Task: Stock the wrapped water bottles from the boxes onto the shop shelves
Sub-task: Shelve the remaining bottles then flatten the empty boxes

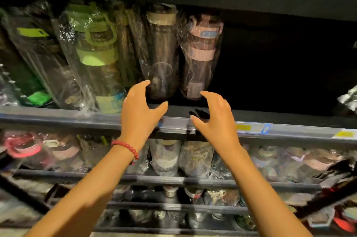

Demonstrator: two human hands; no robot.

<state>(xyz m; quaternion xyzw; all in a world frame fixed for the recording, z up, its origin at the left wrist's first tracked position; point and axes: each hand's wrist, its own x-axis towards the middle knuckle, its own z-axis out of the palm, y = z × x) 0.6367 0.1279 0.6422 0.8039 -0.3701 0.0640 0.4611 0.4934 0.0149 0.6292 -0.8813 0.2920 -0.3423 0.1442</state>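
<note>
- I can't see into the shelf [81, 116] right of the pink-banded bottle [201, 57]; it is black there.
- Price tags [243, 127] on the shelf edge are too blurred for me to read.
- My left hand [138, 113] and right hand [216, 120] are spread, holding nothing, just below the pink-banded bottle and the beige-capped bottle [162, 53] left of it.
- Lower rows blur together.

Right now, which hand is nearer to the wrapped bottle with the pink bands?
Right. The right hand is open just below the pink-banded bottle, fingertips near its base. The left hand is further left, beside the beige-lidded bottle.
</note>
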